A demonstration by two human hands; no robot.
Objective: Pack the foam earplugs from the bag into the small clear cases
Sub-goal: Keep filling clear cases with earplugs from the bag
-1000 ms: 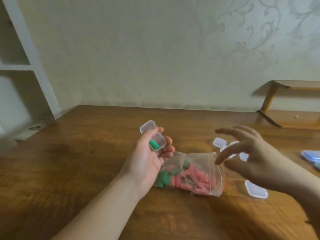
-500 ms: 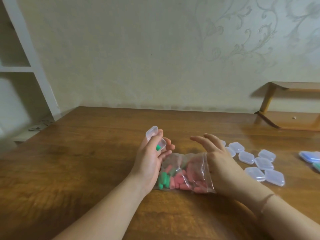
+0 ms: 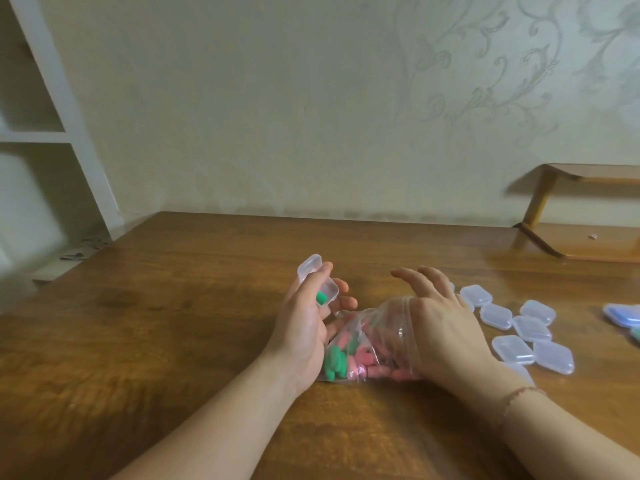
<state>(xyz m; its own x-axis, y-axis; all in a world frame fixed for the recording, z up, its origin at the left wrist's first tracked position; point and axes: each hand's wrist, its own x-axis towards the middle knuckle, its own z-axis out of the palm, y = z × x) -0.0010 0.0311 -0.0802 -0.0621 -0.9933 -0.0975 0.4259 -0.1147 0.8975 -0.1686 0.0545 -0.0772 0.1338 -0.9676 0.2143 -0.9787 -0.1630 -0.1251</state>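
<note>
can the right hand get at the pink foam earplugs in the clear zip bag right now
Probably yes: the right hand is partly inside the clear zip bag's open mouth, and the pink foam earplugs lie just below it with nothing between. The left hand, gripping the small open clear case, stays beside it.

Green, pink earplugs (image 3: 349, 355); brown wood table (image 3: 173, 341); cream scroll-patterned wall (image 3: 485, 81).
</note>
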